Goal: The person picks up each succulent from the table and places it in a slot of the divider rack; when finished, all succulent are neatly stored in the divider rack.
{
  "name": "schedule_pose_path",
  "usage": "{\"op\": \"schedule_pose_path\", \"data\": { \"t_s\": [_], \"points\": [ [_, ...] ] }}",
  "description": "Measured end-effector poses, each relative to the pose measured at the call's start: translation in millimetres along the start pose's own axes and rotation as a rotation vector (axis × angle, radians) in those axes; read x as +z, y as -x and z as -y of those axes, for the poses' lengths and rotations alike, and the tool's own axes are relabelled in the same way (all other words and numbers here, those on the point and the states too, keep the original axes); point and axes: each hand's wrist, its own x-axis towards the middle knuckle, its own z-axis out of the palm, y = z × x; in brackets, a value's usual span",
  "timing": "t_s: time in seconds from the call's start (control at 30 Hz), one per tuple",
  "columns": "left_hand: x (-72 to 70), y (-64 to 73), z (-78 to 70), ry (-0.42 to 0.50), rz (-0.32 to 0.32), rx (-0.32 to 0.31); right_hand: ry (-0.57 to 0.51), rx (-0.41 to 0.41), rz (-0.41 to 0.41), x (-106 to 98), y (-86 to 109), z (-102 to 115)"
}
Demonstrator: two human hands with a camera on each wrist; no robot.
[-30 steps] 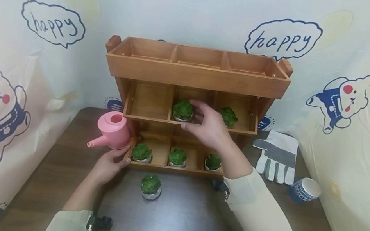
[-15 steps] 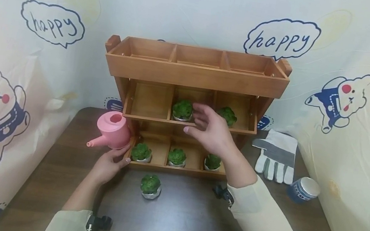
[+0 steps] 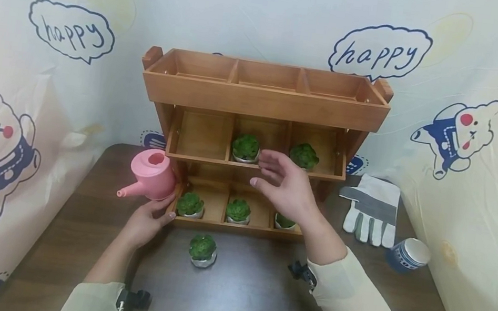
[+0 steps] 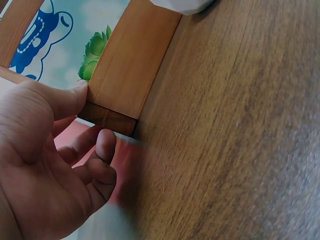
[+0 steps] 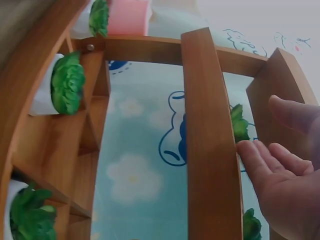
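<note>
A three-tier wooden planter shelf (image 3: 266, 103) stands on the table. My left hand (image 3: 146, 225) holds its lower left corner, the thumb on the edge and the fingers curled beside it, as the left wrist view shows. Relaxed and holding nothing, my right hand (image 3: 286, 186) hovers before the middle tier. Just left of its fingertips, a potted succulent (image 3: 246, 147) sits in the middle compartment. Another succulent (image 3: 304, 156) occupies the right compartment. Several more stand in the bottom tier, including a left one (image 3: 190, 204); the rightmost is partly hidden by my right arm.
A pink watering can (image 3: 153, 176) stands by the shelf's left side. One loose potted succulent (image 3: 202, 250) sits on the table in front. To the right lie a work glove (image 3: 374, 210) and a blue-and-white jar (image 3: 409, 255).
My right hand has let go of the succulent in the middle compartment and drawn back, down and to the right. My left hand has stayed at the shelf corner.
</note>
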Motion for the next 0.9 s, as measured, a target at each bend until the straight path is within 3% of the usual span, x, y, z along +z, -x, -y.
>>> {"op": "schedule_pose_path", "data": {
  "t_s": [0.4, 0.9],
  "points": [
    [0.4, -0.1, -0.3, 0.011, 0.003, -0.012, -0.086, -0.047, -0.021, 17, 10.5, -12],
    [0.1, -2.4, 2.2, -0.007, -0.002, 0.003, -0.052, -0.028, 0.032, 38, 19.9, -28]
  ]
}}
